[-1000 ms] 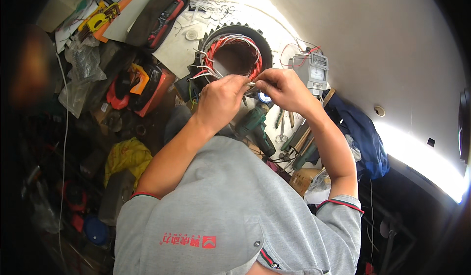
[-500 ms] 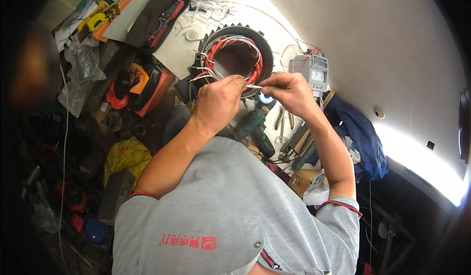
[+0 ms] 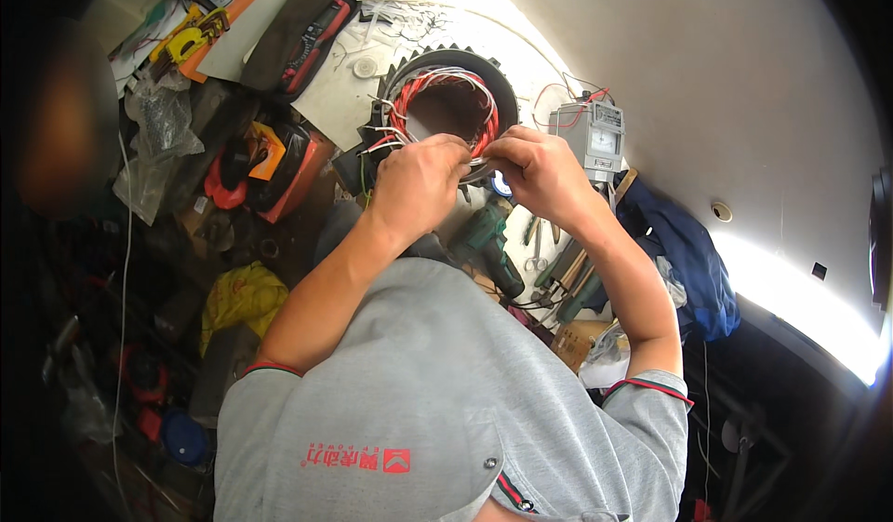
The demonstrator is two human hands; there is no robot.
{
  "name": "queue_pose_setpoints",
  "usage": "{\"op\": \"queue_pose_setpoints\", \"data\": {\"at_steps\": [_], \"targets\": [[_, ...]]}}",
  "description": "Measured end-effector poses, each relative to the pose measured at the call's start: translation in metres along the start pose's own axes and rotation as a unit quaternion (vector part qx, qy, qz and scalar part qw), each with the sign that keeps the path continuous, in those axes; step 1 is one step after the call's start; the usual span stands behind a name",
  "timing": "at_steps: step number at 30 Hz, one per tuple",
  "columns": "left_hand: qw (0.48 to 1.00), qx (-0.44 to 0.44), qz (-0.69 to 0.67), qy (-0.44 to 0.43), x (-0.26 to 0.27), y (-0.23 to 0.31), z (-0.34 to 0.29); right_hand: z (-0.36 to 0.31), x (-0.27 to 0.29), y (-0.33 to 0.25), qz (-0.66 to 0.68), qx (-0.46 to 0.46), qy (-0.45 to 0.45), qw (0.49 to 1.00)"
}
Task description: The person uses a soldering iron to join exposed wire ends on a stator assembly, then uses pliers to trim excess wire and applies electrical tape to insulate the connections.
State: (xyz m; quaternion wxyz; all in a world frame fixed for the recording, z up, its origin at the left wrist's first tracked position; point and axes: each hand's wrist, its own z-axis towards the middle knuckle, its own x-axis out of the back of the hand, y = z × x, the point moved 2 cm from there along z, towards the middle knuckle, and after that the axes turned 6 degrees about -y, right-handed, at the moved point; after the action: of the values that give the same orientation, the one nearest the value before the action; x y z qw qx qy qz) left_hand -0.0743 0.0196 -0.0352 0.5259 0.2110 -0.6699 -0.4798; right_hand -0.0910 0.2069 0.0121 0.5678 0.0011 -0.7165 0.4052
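Observation:
A round dark motor housing with a finned rim [image 3: 510, 94] stands on the bench, and a ring of red and white wire windings [image 3: 486, 129] lines its inside. White and red lead ends [image 3: 383, 139] stick out at its left. At the near rim, my left hand [image 3: 420, 182] pinches a white sleeved wire [image 3: 476, 161] between thumb and fingers. My right hand [image 3: 544, 173] is closed on the same wire just to the right, its fingertips close to the left ones. The fingers hide most of the wire.
Right of the housing stands a grey analog meter [image 3: 603, 140] with red leads. A green power drill [image 3: 493, 243] and scissors [image 3: 537, 260] lie nearer me. Left are a multimeter in a black case [image 3: 302, 43], a red-and-black tool [image 3: 288, 173] and yellow hex keys [image 3: 191, 36].
My right hand has moved left and slightly up, closing the gap to my left hand, so less of the white sleeved wire shows. My left hand stays nearly in place.

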Motion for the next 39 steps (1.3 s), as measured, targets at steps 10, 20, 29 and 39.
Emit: {"op": "queue_pose_setpoints", "data": {"at_steps": [10, 20, 29, 39], "targets": [[0.999, -0.010, -0.019, 0.041, -0.002, -0.001, -0.002, -0.001, 0.009, 0.016, 0.190, -0.226, -0.126, 0.947], [0.998, -0.018, 0.000, 0.061, -0.004, -0.002, -0.005, 0.003, -0.007, 0.007, 0.066, -0.095, -0.055, 0.992], [0.993, -0.002, 0.108, 0.054, 0.001, 0.005, -0.014, -0.007, 0.004, 0.010, -0.057, 0.029, -0.031, 0.998], [0.990, -0.024, 0.109, 0.081, -0.003, 0.002, -0.012, -0.015, -0.020, 0.017, 0.026, -0.005, 0.014, 1.000]]}}
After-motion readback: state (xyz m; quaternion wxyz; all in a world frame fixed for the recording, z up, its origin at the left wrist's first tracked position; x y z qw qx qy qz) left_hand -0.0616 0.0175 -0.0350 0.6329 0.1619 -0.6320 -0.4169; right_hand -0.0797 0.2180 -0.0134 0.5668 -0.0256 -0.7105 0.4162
